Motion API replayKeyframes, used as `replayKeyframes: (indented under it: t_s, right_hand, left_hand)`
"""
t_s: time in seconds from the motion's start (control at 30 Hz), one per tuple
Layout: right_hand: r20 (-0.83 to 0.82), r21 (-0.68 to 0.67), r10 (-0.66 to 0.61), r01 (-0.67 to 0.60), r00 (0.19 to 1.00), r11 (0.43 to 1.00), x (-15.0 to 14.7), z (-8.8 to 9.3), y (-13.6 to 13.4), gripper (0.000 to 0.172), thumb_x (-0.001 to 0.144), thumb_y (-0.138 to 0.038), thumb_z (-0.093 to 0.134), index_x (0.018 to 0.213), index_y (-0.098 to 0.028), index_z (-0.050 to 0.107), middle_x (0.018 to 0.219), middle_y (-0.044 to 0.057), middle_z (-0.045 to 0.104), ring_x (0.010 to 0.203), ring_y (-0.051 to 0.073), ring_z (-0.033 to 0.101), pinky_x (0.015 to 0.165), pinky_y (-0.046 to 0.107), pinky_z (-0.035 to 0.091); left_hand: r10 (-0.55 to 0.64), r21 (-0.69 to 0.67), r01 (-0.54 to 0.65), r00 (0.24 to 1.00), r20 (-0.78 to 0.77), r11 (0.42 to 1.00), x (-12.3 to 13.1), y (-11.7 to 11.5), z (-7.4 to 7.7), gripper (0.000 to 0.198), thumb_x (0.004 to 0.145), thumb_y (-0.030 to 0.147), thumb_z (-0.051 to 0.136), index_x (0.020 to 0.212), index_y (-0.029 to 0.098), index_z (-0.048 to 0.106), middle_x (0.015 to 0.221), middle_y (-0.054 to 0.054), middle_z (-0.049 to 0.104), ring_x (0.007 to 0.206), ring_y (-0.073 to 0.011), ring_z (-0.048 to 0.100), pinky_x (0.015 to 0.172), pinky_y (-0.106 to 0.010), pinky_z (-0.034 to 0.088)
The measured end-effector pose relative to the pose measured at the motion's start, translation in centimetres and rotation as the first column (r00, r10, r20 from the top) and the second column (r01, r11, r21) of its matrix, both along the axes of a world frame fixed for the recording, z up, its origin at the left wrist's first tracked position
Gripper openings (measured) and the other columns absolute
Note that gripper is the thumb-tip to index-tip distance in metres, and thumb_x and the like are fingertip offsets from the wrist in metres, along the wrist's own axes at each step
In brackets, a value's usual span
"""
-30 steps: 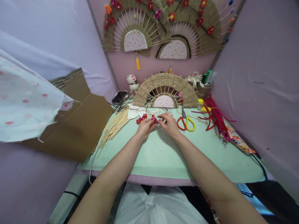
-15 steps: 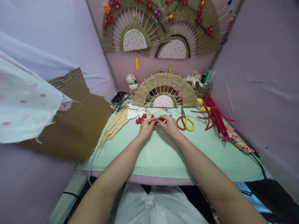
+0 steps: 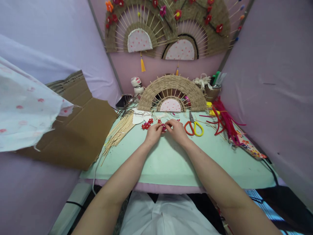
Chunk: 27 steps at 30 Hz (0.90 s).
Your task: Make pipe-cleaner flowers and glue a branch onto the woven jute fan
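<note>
At the left, a bundle of thin sticks [image 3: 119, 133] is lying on the desk [image 3: 168, 163], and a cluster of red flowers [image 3: 146, 124] is sitting just beside the left hand [image 3: 153, 134]. That hand's fingers are clamping the magenta flower [image 3: 164, 128], which is showing between the 2 hands. The right hand [image 3: 177, 130] is now meeting it: 1 second ago its fingers were hanging apart from the petals, and now they are pinching its right side (exactly which part is too small to tell). So both hands seem to be working on 1 flower. Further right, scissors [image 3: 192, 121] and fuzzy magenta strips [image 3: 230, 127] are lying untouched.
</note>
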State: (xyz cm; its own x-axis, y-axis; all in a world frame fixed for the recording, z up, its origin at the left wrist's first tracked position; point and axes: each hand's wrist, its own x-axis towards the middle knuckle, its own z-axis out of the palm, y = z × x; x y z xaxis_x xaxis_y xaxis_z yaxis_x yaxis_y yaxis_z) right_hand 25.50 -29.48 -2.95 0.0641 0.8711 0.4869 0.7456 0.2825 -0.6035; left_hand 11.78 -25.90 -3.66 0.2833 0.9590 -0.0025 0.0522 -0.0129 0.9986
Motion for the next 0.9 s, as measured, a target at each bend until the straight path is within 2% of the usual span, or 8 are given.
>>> replayKeyframes:
  t_s: [0.1,0.23,0.37,0.5,0.73,0.83,0.9]
  right_hand:
    - [-0.265,-0.064,-0.119,0.106,0.957,0.992,0.3,-0.2,0.3,0.017,0.08,-0.026,0.052,0.076,-0.017,0.066,0.075,0.004,0.067,0.069,0.016,0.058,0.068,0.027,0.042]
    - [-0.421,-0.147,-0.171,0.119,0.891,0.982,0.3,-0.4,0.6,0.021,0.075,-0.033,0.054,0.075,-0.016,0.067,0.073,0.004,0.069,0.068,0.017,0.06,0.066,0.028,0.044]
    - [-0.417,-0.159,-0.132,0.07,0.899,0.985,-0.2,-0.3,0.5,0.021,0.072,-0.032,0.055,0.074,-0.016,0.069,0.071,0.004,0.069,0.066,0.016,0.06,0.066,0.027,0.044]
    - [-0.429,-0.193,-0.11,0.028,0.897,0.981,-0.4,-0.3,0.4,0.023,0.072,-0.033,0.056,0.074,-0.015,0.069,0.069,0.004,0.069,0.065,0.016,0.06,0.064,0.027,0.044]
    - [-0.444,-0.208,-0.109,0.016,0.889,0.978,-0.4,-0.2,0.3,0.024,0.071,-0.037,0.058,0.076,-0.015,0.068,0.071,0.004,0.069,0.065,0.016,0.06,0.062,0.027,0.045]
    - [-0.398,-0.213,-0.107,0.022,0.911,0.977,-0.6,-0.4,0.3,0.024,0.068,-0.038,0.061,0.075,-0.016,0.068,0.071,0.004,0.069,0.062,0.015,0.059,0.061,0.026,0.045]
    - [-0.36,-0.202,-0.103,0.031,0.927,0.979,-0.6,-0.6,0.4,0.022,0.067,-0.037,0.062,0.073,-0.017,0.067,0.071,0.003,0.069,0.063,0.015,0.059,0.061,0.026,0.045]
  left_hand:
    - [0.034,-0.181,0.0,0.982,0.186,0.983,0.2,-0.4,1.1,0.028,0.079,0.011,0.054,0.106,0.011,0.063,0.08,-0.008,0.072,0.068,-0.0142,0.068,0.076,-0.031,0.054]
    - [0.04,-0.268,0.034,0.964,0.264,0.963,0.1,-0.6,1.6,0.023,0.074,0.01,0.062,0.097,0.008,0.065,0.08,-0.009,0.071,0.07,-0.0138,0.068,0.081,-0.031,0.053]
    - [0.047,-0.272,0.046,0.944,0.326,0.961,0.1,-0.4,1.0,0.02,0.067,0.01,0.071,0.087,0.008,0.068,0.081,-0.008,0.071,0.067,-0.0122,0.067,0.086,-0.033,0.052]
    - [0.078,-0.286,0.017,0.945,0.318,0.958,0.1,-0.2,0.6,0.02,0.064,0.008,0.074,0.083,0.008,0.068,0.075,-0.007,0.071,0.064,-0.0117,0.066,0.086,-0.033,0.053]
    - [0.122,-0.322,-0.004,0.929,0.348,0.947,0.0,-0.2,0.8,0.017,0.066,0.009,0.072,0.083,0.008,0.068,0.079,-0.008,0.07,0.068,-0.0122,0.067,0.084,-0.031,0.053]
    - [0.136,-0.327,-0.015,0.927,0.35,0.945,0.0,-0.2,0.7,0.014,0.067,0.01,0.071,0.081,0.008,0.067,0.077,-0.007,0.069,0.068,-0.0113,0.066,0.083,-0.029,0.053]
    - [0.135,-0.317,-0.023,0.932,0.337,0.948,0.0,-0.2,0.7,0.019,0.068,0.01,0.071,0.086,0.009,0.067,0.073,-0.005,0.069,0.065,-0.0099,0.065,0.08,-0.028,0.054]
